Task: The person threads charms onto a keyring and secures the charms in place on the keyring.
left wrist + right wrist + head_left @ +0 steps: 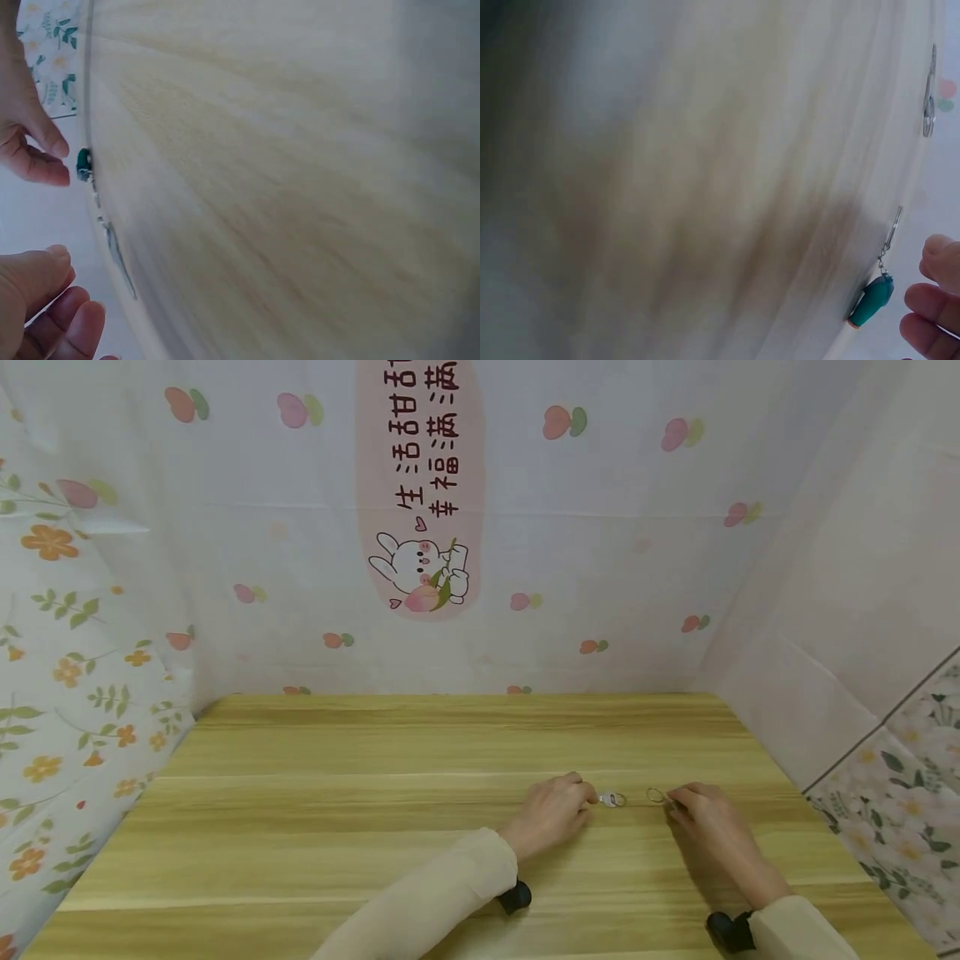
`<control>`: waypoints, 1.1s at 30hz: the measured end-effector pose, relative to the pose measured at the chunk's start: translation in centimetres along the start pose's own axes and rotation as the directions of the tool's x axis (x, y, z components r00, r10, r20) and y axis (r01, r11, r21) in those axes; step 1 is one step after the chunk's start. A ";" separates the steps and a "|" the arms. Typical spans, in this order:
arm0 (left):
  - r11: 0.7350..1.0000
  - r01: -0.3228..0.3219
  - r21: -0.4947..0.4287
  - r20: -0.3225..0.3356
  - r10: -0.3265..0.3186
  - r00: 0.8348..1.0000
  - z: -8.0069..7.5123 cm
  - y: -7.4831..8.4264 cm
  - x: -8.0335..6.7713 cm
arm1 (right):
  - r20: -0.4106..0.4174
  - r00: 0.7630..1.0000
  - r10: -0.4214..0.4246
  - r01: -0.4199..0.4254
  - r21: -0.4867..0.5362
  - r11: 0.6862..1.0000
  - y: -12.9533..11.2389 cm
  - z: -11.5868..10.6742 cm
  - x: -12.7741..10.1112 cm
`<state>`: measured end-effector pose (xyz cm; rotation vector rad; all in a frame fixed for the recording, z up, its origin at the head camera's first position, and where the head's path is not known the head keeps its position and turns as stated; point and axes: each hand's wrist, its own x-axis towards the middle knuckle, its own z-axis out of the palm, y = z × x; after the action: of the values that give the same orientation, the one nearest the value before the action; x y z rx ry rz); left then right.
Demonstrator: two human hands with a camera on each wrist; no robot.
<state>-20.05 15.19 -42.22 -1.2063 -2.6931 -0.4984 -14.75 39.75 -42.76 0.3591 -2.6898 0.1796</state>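
Note:
My left hand (551,814) is just left of a silver metal keychain clasp (609,798) with a ring at its right end. In the left wrist view, its fingers are loosely bent beside the clasp (116,259), holding nothing. To the right lies a keychain, its split ring (656,795) flat on the wood. A short chain joins that ring to a dark green charm (872,301) with an orange tip. My right hand (708,822) hovers over the charm's end, hiding it in the head view. Its thumb and fingers (930,304) are apart from the charm in the right wrist view.
The wood-grain table (337,827) reaches back to a white cloth (622,552) printed with hearts and a rabbit. Flowered cloth (52,693) hangs at the left, and a plain and floral covering (907,810) borders the right. A black wrist camera (515,897) sits under the left sleeve.

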 end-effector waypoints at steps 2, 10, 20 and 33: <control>1.000 0.003 0.013 0.016 -0.003 1.000 0.3 0.1 0.4 | 0.044 0.999 0.017 -0.018 0.002 1.000 0.0 0.0 0.2; 0.998 0.012 0.058 0.047 -0.015 0.999 1.3 0.6 1.6 | 0.164 0.985 0.050 -0.048 -0.018 0.999 -0.4 -0.1 1.1; 0.996 0.040 0.079 0.067 -0.045 0.997 1.9 1.3 2.6 | 0.187 0.982 0.004 0.014 -0.096 0.995 -0.6 0.3 1.7; 0.995 0.066 0.071 0.078 -0.071 0.994 2.9 1.7 3.7 | 0.227 0.974 0.016 0.030 -0.200 0.979 -0.9 1.1 1.9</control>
<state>-21.20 19.88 -43.53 -1.1429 -2.8022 -0.3715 -16.57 38.28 -42.90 0.3442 -2.8975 -0.1472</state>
